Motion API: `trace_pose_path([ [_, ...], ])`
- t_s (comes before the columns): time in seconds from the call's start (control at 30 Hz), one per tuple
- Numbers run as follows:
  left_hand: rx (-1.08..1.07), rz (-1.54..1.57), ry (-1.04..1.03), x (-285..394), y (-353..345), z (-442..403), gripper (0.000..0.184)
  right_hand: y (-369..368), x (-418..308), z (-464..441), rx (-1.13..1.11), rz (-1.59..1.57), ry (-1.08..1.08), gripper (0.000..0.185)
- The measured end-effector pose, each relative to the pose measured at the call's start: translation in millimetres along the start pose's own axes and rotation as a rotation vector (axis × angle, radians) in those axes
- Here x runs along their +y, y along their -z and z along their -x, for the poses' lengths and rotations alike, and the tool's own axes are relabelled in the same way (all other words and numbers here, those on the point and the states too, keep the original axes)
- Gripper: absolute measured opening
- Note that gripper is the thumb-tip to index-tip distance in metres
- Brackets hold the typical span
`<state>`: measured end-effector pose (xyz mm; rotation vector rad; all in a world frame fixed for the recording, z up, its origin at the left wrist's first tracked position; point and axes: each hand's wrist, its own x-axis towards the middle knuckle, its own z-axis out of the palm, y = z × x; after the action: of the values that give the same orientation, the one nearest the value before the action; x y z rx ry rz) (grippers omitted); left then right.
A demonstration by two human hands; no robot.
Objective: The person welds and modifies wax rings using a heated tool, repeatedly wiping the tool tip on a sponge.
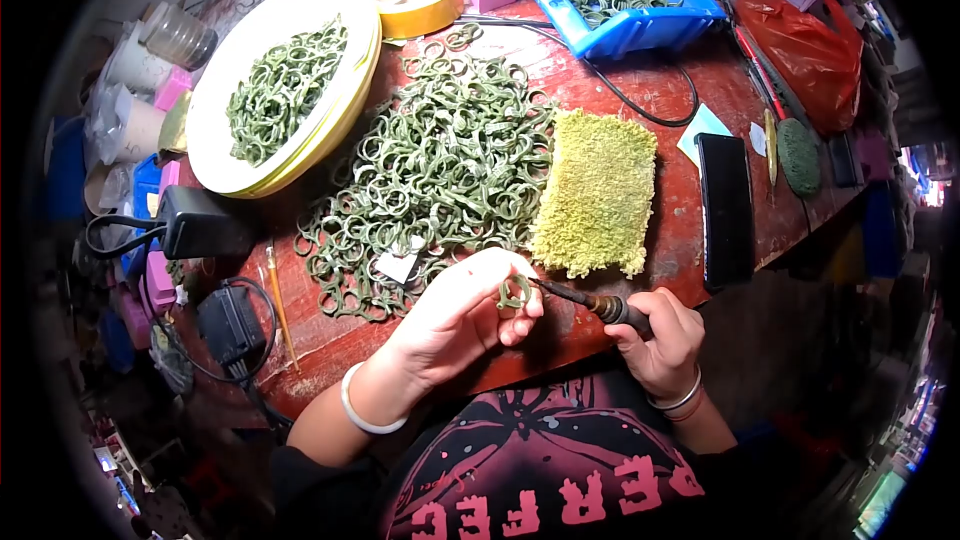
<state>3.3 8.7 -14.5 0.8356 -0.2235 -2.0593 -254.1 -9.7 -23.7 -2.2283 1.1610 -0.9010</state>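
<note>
Between the fingertips of my left hand [465,305] is a small green ring [513,294], held up near the table's front edge. My right hand [662,340] is wrapped round the dark handle of a soldering iron [600,305]. Its thin metal shaft points left, and the tip is at the ring or very near it; contact cannot be made out. Just beyond my hands lies a large heap of green rings [450,160], with a small white paper tag [396,266] on it. A yellow-green, rough-textured sponge pad [597,190] sits against the heap's right side.
More green rings fill a tilted white plate [215,130] at the left and a blue bin [625,30] at the back. A yellow tape roll [415,5], a phone [726,210], a red plastic bag [800,55], a black adapter [205,222] and cables lie around the red table [680,225].
</note>
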Motion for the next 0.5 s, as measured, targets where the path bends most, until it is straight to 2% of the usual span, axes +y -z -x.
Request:
trace_pose_path([
  [0.5, -0.004, -0.026, -0.011, -0.9, -0.2, -0.6, 0.027, 0.8, -0.8, -0.8, -0.035, 0.002, -0.001, 0.035],
])
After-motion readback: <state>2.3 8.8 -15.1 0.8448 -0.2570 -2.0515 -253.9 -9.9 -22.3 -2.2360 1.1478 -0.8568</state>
